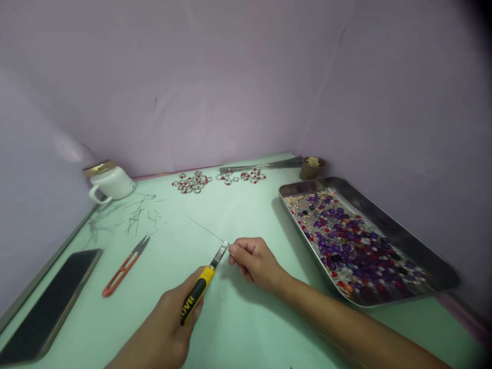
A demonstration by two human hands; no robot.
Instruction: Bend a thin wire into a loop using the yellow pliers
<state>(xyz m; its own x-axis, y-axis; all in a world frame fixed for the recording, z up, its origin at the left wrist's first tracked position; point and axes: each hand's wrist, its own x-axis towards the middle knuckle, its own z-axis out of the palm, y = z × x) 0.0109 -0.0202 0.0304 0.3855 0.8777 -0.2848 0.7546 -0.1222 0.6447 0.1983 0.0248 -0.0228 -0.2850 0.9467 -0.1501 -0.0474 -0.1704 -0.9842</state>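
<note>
Thin wire (204, 227) — slanting left from right fingers (241, 252), across pliers' tip (222, 250).

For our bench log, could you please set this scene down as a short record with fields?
Left hand: grips pliers
Right hand: seems to pinch wire at pliers' tip
Wire run: slants away leftward from that tip
Left side: phone, snips, mug, wire bits
Right side: tray holding mixed beads
Back: beadwork, wire bundle, small pot

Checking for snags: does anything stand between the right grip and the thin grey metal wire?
The metal tip of the yellow and black pliers stands between the right grip and the visible wire. Contact at its end is unclear.
</note>
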